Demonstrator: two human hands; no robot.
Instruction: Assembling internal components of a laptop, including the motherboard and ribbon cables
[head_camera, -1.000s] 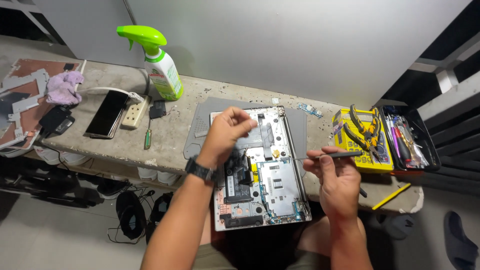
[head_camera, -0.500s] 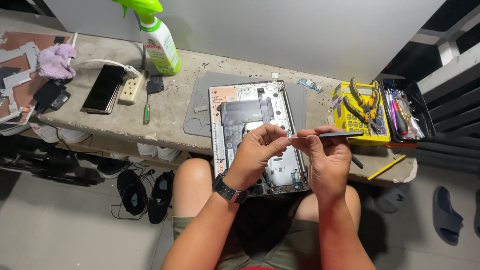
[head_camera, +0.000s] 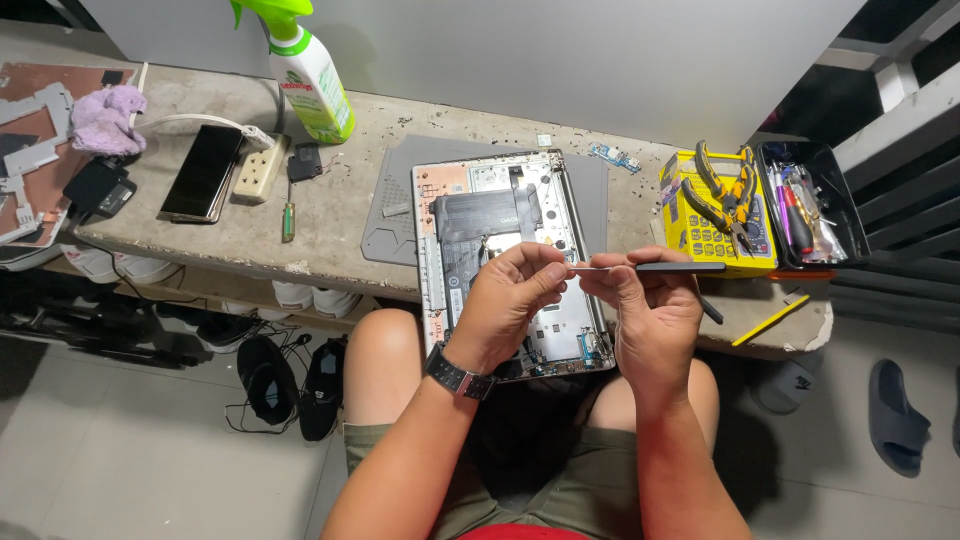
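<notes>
Rough concrete bench (head_camera: 330, 215), slim, perhaps metal, tool (head_camera: 650, 267) pinched

Looking like a makeshift home electronics-repair corner. A rough concrete surface (head_camera: 340, 215) is carrying an opened laptop (head_camera: 510, 265) on a grey work mat (head_camera: 395, 215), a yellow parts box (head_camera: 705, 235) with pliers (head_camera: 730, 195) lying on it, and a black tray of tools (head_camera: 805, 205). A power strip (head_camera: 258, 168), phone (head_camera: 200, 172) and spray bottle (head_camera: 310, 75) are sitting alongside. Shoes (head_camera: 290, 385) and a slipper (head_camera: 895, 415) are lying on the tiled floor (head_camera: 120, 460) beneath.
</notes>
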